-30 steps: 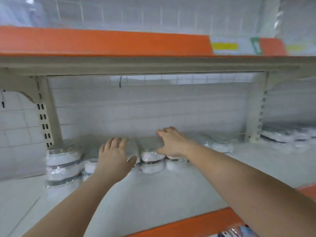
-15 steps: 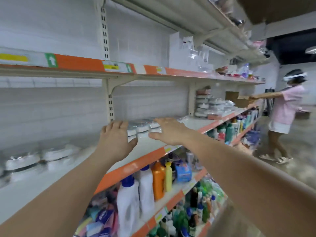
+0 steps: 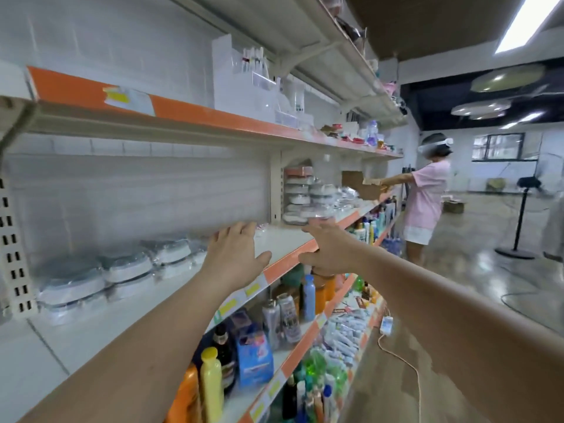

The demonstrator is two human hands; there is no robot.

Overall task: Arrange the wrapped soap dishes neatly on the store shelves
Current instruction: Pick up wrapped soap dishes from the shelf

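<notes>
On the shelf, at ten o'clock from our empty, spread left hand and right hand, sit stacked wrapped dishes, more at twelve, likely light, stiff, slippery in film, so we grip their sides.

Lower shelves hold crowded bottles: a yellow-capped bottle, an orange bottle, a blue pouch and silver cans. Further along the aisle stands a person in a pink dress, reaching to a cardboard box. A pedestal fan stands on the glossy floor. A white cable trails there.
</notes>
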